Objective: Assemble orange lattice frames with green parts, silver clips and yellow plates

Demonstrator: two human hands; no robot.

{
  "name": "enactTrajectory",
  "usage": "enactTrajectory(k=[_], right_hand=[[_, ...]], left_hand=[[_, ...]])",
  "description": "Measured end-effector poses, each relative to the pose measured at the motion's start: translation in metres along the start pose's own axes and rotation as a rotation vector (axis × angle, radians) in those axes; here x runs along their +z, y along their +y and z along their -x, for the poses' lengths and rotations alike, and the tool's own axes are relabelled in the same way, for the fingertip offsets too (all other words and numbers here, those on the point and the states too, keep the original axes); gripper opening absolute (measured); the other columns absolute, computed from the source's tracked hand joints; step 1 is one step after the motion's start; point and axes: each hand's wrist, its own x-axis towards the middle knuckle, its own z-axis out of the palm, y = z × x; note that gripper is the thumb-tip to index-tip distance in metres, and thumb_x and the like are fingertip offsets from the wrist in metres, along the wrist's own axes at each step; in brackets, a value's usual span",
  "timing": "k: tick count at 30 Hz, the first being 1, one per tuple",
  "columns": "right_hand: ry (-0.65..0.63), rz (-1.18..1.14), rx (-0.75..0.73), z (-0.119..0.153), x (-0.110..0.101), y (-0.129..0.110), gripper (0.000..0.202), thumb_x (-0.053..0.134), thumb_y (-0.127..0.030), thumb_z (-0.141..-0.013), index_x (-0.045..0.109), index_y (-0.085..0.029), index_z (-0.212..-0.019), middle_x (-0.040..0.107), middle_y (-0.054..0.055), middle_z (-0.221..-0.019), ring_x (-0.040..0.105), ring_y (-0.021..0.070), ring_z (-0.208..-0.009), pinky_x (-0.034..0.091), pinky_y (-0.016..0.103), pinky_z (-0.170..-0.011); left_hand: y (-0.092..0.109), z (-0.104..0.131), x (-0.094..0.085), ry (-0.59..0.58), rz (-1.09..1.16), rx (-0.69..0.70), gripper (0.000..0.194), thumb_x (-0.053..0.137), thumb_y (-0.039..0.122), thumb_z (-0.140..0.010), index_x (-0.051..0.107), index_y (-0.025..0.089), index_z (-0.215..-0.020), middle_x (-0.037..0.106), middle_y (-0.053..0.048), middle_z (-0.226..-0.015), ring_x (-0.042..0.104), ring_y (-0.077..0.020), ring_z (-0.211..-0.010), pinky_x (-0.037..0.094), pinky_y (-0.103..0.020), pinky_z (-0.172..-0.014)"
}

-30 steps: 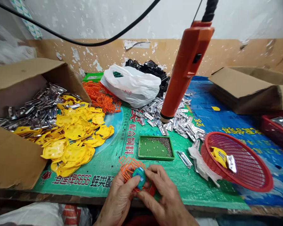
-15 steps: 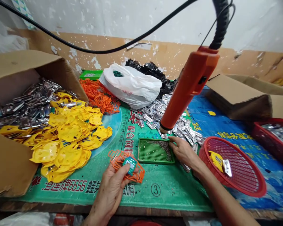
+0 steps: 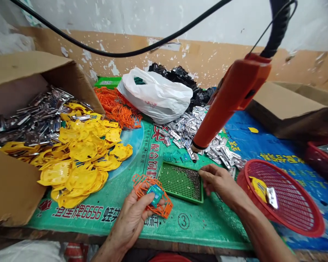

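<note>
My left hand (image 3: pixel 138 209) is closed around an orange plastic frame (image 3: pixel 164 213) with a teal plastic piece (image 3: pixel 154 194) lying on it, my thumb pressing on the teal piece. Just right of it, a green gridded tray (image 3: pixel 177 185) sits slightly turned on the table. Tiny metal screws (image 3: pixel 194 180) are heaped along its right side. My right hand (image 3: pixel 217 180) pinches the tray's right rim, though its fingertips are partly hidden. Above the tray hangs an orange-red electric screwdriver (image 3: pixel 229 105), its tip touching neither hand.
Yellow plastic pieces (image 3: pixel 83 151) and metal parts spill from a cardboard box (image 3: pixel 13 185) at left. Behind are orange frames (image 3: pixel 117 109), a white plastic bag (image 3: pixel 158 98) and silver metal pieces (image 3: pixel 180 127). A red basket (image 3: pixel 292 196) stands at right, holding a yellow piece.
The tray has turned clockwise, its right end coming nearer, and my right hand has moved down along its rim. Screws have shifted along the right side. My left hand keeps its hold.
</note>
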Motion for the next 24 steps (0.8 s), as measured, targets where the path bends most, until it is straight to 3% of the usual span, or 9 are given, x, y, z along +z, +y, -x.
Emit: enactTrajectory(k=[5,9,14,18,21,24], right_hand=[[-0.1,-0.108,0.071,0.019,0.0,0.002,0.039,0.059,-0.048,-0.074,0.051,-0.018,-0.098,0.048,-0.009,-0.043,0.041,0.0088,-0.032,0.028,0.02,-0.034],[-0.171,-0.048,0.07,0.035,-0.001,0.001,0.051,0.056,-0.054,-0.077,0.051,-0.015,-0.109,0.042,-0.01,-0.04,0.035,0.0085,-0.031,0.021,0.021,-0.036],[-0.125,0.075,0.003,0.04,-0.01,-0.001,0.039,0.053,-0.056,-0.079,0.058,-0.018,-0.086,0.039,-0.007,-0.051,0.038,0.0093,-0.044,0.027,0.023,-0.042],[-0.108,0.088,-0.055,0.039,-0.012,0.002,0.038,0.048,-0.054,-0.084,0.056,-0.019,-0.07,0.045,-0.003,-0.057,0.046,0.0125,-0.053,0.037,0.024,-0.05],[-0.056,0.02,-0.034,0.04,-0.007,0.005,0.037,0.047,-0.052,-0.083,0.052,-0.02,-0.065,0.047,-0.002,-0.058,0.047,0.0133,-0.054,0.039,0.024,-0.051],[-0.045,0.004,-0.045,0.043,-0.002,0.006,0.037,0.049,-0.053,-0.082,0.058,-0.019,-0.074,0.054,0.0,-0.065,0.051,0.0146,-0.057,0.042,0.025,-0.053]], left_hand=[[0.0,0.002,-0.004,0.029,0.057,0.016,0.027,0.078,0.023,-0.069,0.065,0.018,-0.092,0.072,0.0,-0.084,0.07,-0.0168,-0.07,0.058,-0.031,-0.069],[0.002,0.001,-0.004,0.044,0.085,0.003,0.026,0.078,0.019,-0.068,0.066,0.017,-0.092,0.072,-0.001,-0.086,0.069,-0.015,-0.065,0.059,-0.029,-0.065],[0.001,0.001,0.0,0.044,0.102,-0.044,0.026,0.075,0.015,-0.069,0.066,0.016,-0.094,0.072,-0.001,-0.086,0.068,-0.0142,-0.062,0.059,-0.029,-0.063],[-0.001,0.004,0.001,0.026,0.111,-0.072,0.023,0.074,0.016,-0.07,0.066,0.015,-0.091,0.071,-0.001,-0.083,0.067,-0.0142,-0.06,0.059,-0.028,-0.059],[0.0,0.009,-0.001,-0.019,0.104,-0.081,0.024,0.075,0.016,-0.071,0.065,0.016,-0.093,0.071,-0.002,-0.082,0.068,-0.0154,-0.061,0.059,-0.03,-0.061],[0.004,0.013,-0.002,-0.011,0.124,-0.063,0.025,0.077,0.016,-0.068,0.066,0.016,-0.09,0.071,-0.001,-0.08,0.068,-0.0152,-0.06,0.059,-0.03,-0.062]])
